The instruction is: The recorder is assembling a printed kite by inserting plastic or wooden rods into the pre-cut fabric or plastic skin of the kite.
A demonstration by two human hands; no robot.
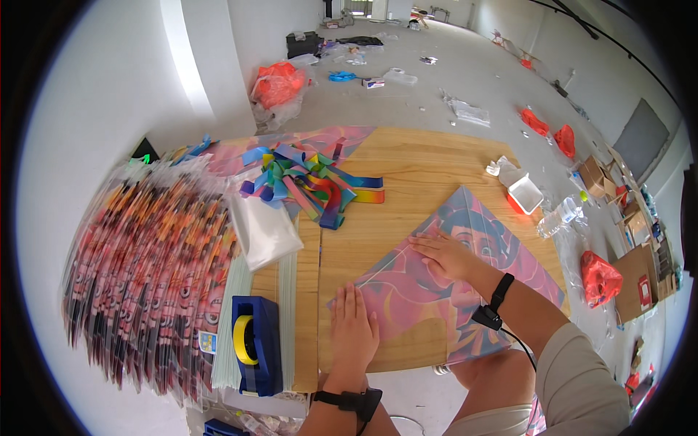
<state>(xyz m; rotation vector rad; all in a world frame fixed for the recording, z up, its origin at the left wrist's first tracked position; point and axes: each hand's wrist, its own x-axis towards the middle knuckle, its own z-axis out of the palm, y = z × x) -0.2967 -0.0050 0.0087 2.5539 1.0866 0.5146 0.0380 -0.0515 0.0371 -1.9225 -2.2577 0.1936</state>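
Note:
A thin printed kite [407, 283] in pink, blue and purple, with a cartoon figure on it, lies spread on the wooden table. My left hand [354, 323] rests flat at its left corner, fingers stretched out. Over its upper middle lies my right hand [442, 254], palm down with fingers extended. Neither hand grips anything. To the left of my left hand stands a blue tape dispenser [267, 349] with a yellow-cored roll. Bundles of thin pale rods [289, 312] lie beside and under it.
Many-coloured ribbons [309, 182] and a clear plastic bag [265, 229] lie on the table [414, 156]. A tall row of packed printed kites [156, 283] fills the left side. A white-and-red container [525, 196] and a plastic bottle [560, 216] are at the right edge.

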